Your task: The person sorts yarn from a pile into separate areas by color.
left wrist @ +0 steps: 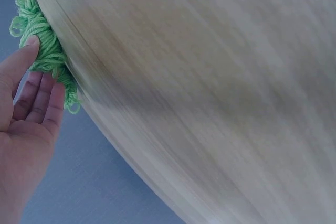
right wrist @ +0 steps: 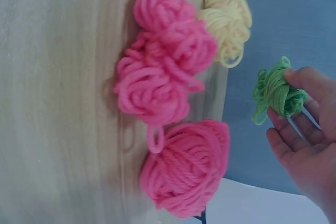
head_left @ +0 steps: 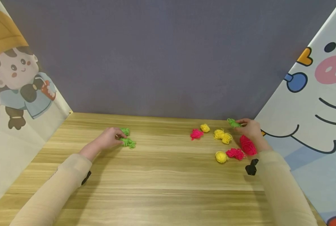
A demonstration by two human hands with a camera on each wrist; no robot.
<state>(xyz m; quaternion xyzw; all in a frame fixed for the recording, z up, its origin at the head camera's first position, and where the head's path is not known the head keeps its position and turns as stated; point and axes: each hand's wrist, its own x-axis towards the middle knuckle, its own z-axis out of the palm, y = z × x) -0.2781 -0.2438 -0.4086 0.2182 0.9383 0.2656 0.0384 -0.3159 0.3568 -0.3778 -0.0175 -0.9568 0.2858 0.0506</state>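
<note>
On the left of the table, my left hand (head_left: 109, 138) pinches a green yarn bundle (head_left: 128, 142); a second green bundle (head_left: 125, 131) lies just behind it. In the left wrist view, the thumb and fingers of the left hand (left wrist: 31, 103) are on the looped green yarn (left wrist: 48, 43). At the far right, my right hand (head_left: 251, 129) holds another green bundle (head_left: 234, 123) between thumb and fingers. The right wrist view shows this green yarn (right wrist: 281, 90) in the right hand (right wrist: 310, 129), apart from the pink yarn (right wrist: 157, 56) and the pink ball (right wrist: 186, 169).
Yellow bundles (head_left: 223, 136), a small yellow ball (head_left: 205, 128) and a pink bundle (head_left: 196, 134) lie left of my right hand. Nearer are a yellow ball (head_left: 221, 157), pink yarn (head_left: 235, 153) and a larger pink ball (head_left: 248, 145). A grey wall (head_left: 162, 62) stands behind the table (head_left: 162, 175).
</note>
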